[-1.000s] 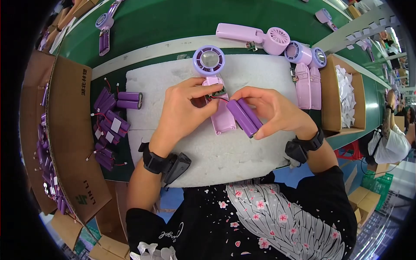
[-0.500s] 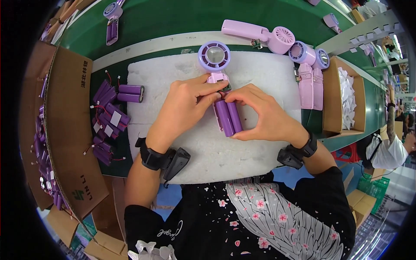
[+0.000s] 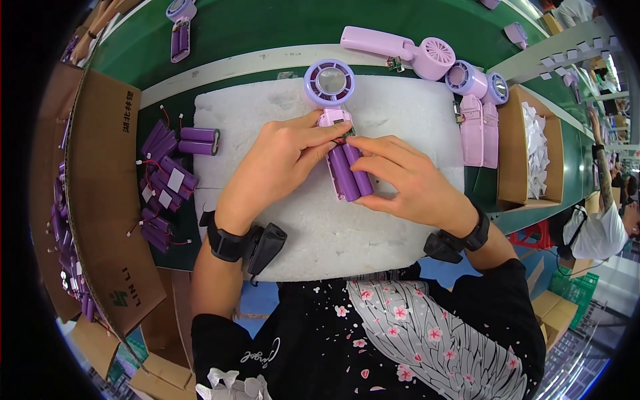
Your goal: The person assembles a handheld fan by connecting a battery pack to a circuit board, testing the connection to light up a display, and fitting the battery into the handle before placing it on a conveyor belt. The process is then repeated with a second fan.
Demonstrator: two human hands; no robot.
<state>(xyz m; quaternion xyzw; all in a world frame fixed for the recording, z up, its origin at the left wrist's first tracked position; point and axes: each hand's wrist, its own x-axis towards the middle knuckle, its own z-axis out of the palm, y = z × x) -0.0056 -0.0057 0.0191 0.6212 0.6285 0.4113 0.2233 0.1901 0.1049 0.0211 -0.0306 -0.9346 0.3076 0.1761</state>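
Two bare hands meet over one handheld fan (image 3: 329, 103). The left hand (image 3: 270, 153) is closed at its neck, forefinger and thumb over the small circuit board (image 3: 349, 129) and wires. The right hand (image 3: 413, 179) lays its fingers on a purple two-cell battery pack (image 3: 345, 175), thumb near the lower end; whether it grips or merely presses, I cannot tell. The pack lies along the open handle.

The fan sits mid-pad, its round lilac head pointing away from the person, open side up. Its long axis runs away from the body, the near end leaning slightly right; the cells share that line.

Beneath is a white foam pad (image 3: 320, 233) on a green worktop (image 3: 267, 33). Loose purple packs (image 3: 167, 183) with wires are heaped at left, beside a tall cardboard box (image 3: 113, 213). A pink fan (image 3: 437, 59) lies beyond the pad's far right corner, near pink housings (image 3: 479, 137); right of these, a smaller carton (image 3: 510, 157) contains white scraps (image 3: 533, 150).

Farther right, the room shows a blue floor, a red stool (image 3: 531, 236), a green crate (image 3: 579, 290) and a person in a white top (image 3: 597, 217).
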